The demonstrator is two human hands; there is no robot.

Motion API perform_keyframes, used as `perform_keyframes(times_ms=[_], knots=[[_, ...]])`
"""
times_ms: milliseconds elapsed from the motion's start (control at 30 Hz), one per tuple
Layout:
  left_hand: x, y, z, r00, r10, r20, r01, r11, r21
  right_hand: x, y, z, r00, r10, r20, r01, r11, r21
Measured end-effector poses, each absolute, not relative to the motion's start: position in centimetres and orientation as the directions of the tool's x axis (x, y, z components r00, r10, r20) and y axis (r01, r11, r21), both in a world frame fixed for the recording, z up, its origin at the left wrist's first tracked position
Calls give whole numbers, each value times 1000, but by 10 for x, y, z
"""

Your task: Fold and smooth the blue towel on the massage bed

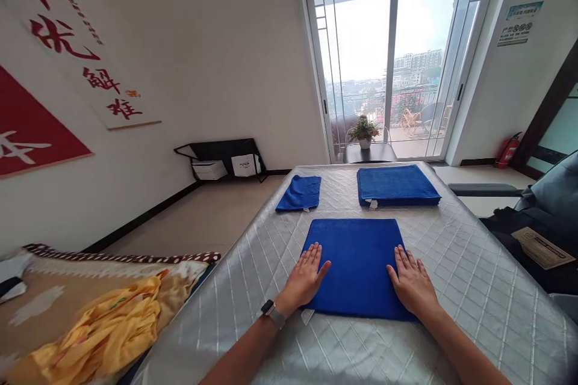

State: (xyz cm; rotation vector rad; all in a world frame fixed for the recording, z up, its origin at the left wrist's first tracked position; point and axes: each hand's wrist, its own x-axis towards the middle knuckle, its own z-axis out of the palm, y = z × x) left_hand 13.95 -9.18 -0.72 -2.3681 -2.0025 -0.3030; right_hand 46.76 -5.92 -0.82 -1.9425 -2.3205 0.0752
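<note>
A blue cloth [356, 264] lies spread flat in front of me, with a small white tag sticking out at its near left corner. My left hand [304, 275] rests flat on its left edge, fingers stretched out and thumb apart; a watch is on that wrist. On the right edge of the same cloth lies my right hand [412, 280], also flat with the fingers extended. Beyond it, to the right, is a neat stack of folded blue cloths [397, 183]. A smaller, rumpled blue cloth [299, 192] lies beyond it to the left.
The table wears a silver quilted cover [253, 289]. At the lower left is a yellow cloth [112, 325] on a lower surface. A chair holding a potted plant [363, 131] stands beyond the far edge. A dark bag [528, 246] is on the right, near a fire extinguisher [508, 150].
</note>
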Motion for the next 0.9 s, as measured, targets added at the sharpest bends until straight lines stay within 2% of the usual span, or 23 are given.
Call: perform_keyframes(times_ms=[167, 633, 900], knots=[[113, -97, -13, 63, 981, 185, 989, -87, 122, 469, -58, -13, -178, 981, 72, 980, 183, -73], [111, -98, -17, 101, 954, 282, 977, -148, 151, 469, -75, 14, -170, 985, -1, 985, 170, -33], [111, -95, -26, 87, 954, 286, 982, -130, 134, 480, -128, 3, -157, 987, 25, 982, 159, -99]])
